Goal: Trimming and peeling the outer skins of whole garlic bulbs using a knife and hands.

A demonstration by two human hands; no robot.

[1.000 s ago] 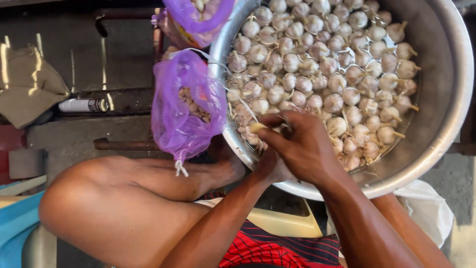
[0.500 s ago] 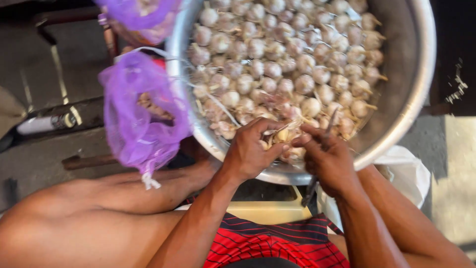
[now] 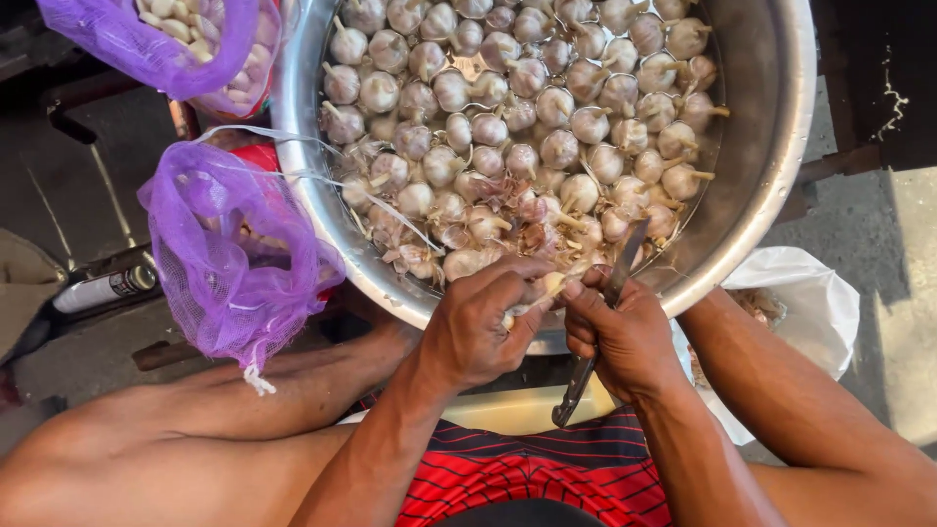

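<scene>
A large steel bowl [image 3: 781,117] filled with several whole garlic bulbs [image 3: 508,127] sits in front of me. My left hand [image 3: 478,322] is closed around a garlic bulb [image 3: 549,285] at the bowl's near rim. Beside it, my right hand [image 3: 625,337] grips a small knife [image 3: 625,256], its blade pointing up over the bowl and touching the bulb, its handle sticking out below the fist.
A purple mesh bag [image 3: 234,254] hangs at the bowl's left rim, and another purple mesh bag [image 3: 166,39] with peeled cloves lies at top left. A white plastic bag [image 3: 810,303] lies right of my arm. A spray can [image 3: 102,288] rests on the ground at left.
The view has shifted, so the bowl now sits more central. My right hand has come in next to the left, and the knife blade now rests against the held bulb.
</scene>
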